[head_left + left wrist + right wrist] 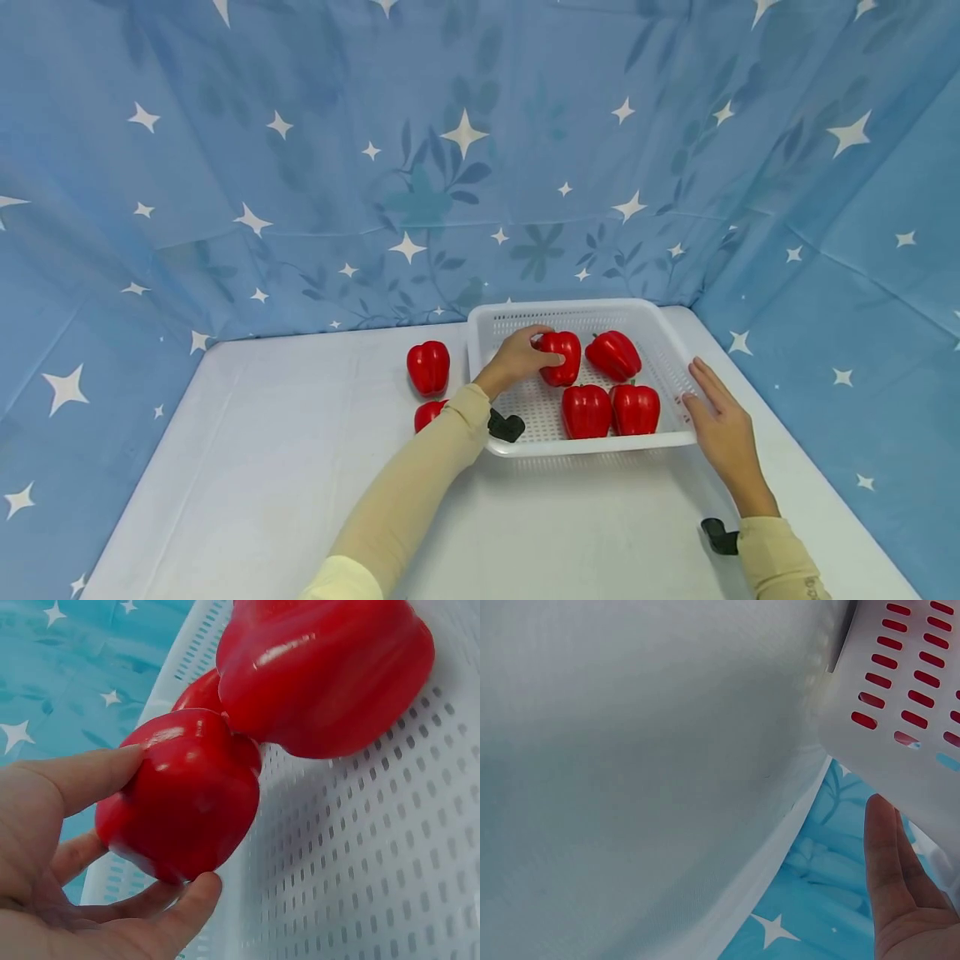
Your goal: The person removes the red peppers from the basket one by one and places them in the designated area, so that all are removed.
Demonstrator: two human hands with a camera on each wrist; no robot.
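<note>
My left hand (521, 358) grips a red bell pepper (562, 358) by its sides, over the left part of a white perforated basket (540, 450). The left wrist view shows the thumb on one side of that pepper and fingers curled under the other. To its right lies a tilted bell pepper (615, 356). Two more stand side by side along the near wall, a left pepper (587, 412) and a right pepper (636, 409). My right hand (723, 433) rests at the basket's right rim, its fingers fairly straight along the outside wall (900, 705).
Left of the basket, one bell pepper (429, 367) lies on the white table (285, 467). Another pepper (429, 414) is partly hidden behind my left sleeve. A blue star-patterned curtain (420, 167) closes off the back and sides.
</note>
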